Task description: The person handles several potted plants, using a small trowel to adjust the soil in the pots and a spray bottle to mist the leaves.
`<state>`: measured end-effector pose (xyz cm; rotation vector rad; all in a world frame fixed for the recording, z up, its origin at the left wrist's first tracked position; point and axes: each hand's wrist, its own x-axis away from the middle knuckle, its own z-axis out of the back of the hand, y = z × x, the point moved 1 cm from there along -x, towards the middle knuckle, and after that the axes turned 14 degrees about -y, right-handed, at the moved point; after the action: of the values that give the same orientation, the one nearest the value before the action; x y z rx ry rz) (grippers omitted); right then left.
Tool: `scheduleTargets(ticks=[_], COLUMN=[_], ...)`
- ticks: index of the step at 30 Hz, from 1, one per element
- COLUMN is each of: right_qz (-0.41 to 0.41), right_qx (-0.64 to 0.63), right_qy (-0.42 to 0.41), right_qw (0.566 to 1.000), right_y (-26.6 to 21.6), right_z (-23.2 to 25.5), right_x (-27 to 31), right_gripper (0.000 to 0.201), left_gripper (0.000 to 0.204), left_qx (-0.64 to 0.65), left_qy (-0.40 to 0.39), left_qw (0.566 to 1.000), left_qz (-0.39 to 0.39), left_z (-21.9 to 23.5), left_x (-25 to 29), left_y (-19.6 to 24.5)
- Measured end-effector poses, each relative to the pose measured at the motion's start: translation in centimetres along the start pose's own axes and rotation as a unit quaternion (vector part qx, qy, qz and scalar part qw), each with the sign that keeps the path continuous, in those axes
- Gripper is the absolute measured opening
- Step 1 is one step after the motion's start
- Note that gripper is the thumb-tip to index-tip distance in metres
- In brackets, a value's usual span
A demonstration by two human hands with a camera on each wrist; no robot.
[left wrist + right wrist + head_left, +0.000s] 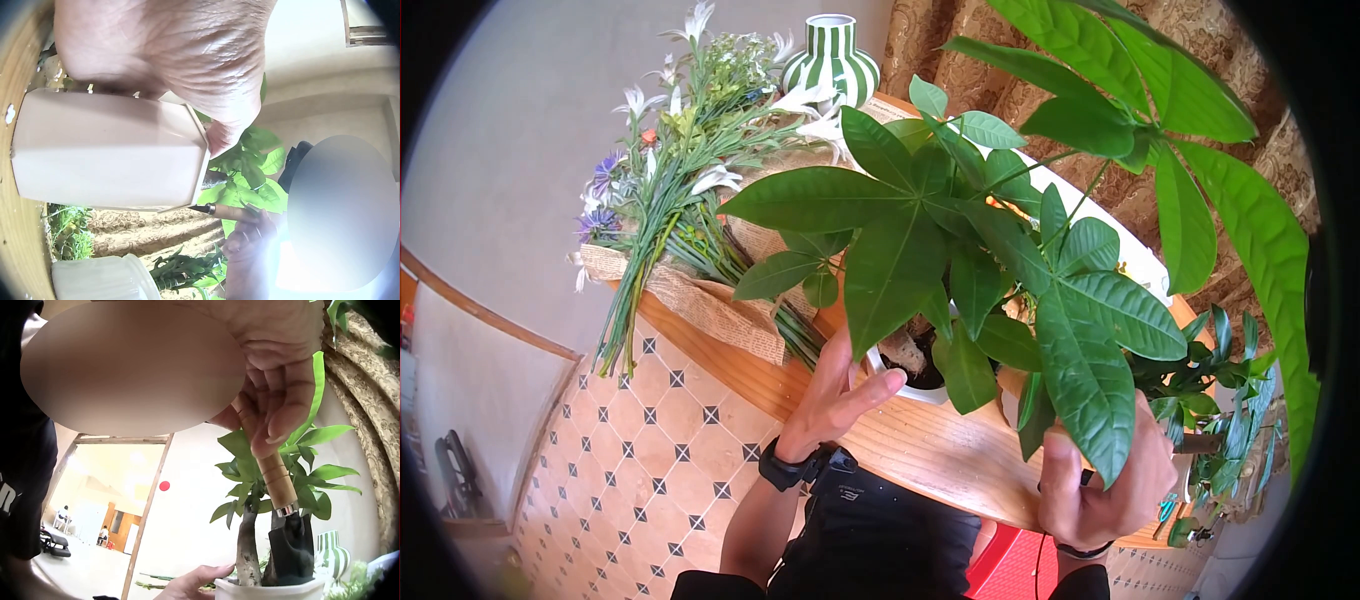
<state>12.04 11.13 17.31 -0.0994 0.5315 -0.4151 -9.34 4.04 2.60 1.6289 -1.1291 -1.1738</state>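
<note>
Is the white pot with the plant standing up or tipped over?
Upright: the white pot stands base-down on the wooden table, and the plant's trunk rises from its top.

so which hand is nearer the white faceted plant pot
Left. The left hand is right at the white faceted plant pot, thumb by its rim; the right hand is higher and apart, gripping a round light-wood tool handle.

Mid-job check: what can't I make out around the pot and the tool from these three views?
- Trowel tip: behind the rim of the white pot in the right wrist view; leaves cover it in the head view.
- Pot base: cut off by the bottom edge, right wrist view.
- Soil: behind the pot wall, left wrist view.
- Right hand: partly covered by a leaf, head view.
</note>
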Motion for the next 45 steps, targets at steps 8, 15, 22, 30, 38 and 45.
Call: scheduleTargets(ticks=[8,15,22,30,38,45], right_qz=[0.012,0.001,0.019,-0.009,-0.031,-0.019], right_qx=[-0.007,-0.016,0.026,-0.011,0.027,0.006], right_qy=[-0.003,0.000,0.013,-0.008,-0.004,-0.011], right_qw=[1.000,1.000,0.999,1.000,0.999,1.000], right_y=[-0.1,-0.1,0.1,-0.1,-0.7,0.1], right_z=[-0.1,0.0,-0.6,0.5,0.8,-0.2], right_x=[0.0,-0.1,0.3,0.5,0.1,-0.1], right_gripper=[0.040,0.041,0.042,0.045,0.044,0.042], left_gripper=[0.090,0.090,0.085,0.085,0.084,0.084], left_qx=[0.002,0.013,0.013,0.016,0.022,0.013], left_qy=[0.002,-0.005,-0.013,-0.014,-0.018,-0.018], left_qw=[1.000,1.000,1.000,1.000,1.000,1.000], left_qz=[0.008,0.010,-0.008,0.002,-0.010,-0.015], left_z=[0.1,0.0,0.3,0.3,0.2,0.2], left_x=[0.2,0.1,0.3,0.3,0.2,0.2], left_y=[-0.2,-0.2,-0.5,-0.1,-0.3,-0.2])
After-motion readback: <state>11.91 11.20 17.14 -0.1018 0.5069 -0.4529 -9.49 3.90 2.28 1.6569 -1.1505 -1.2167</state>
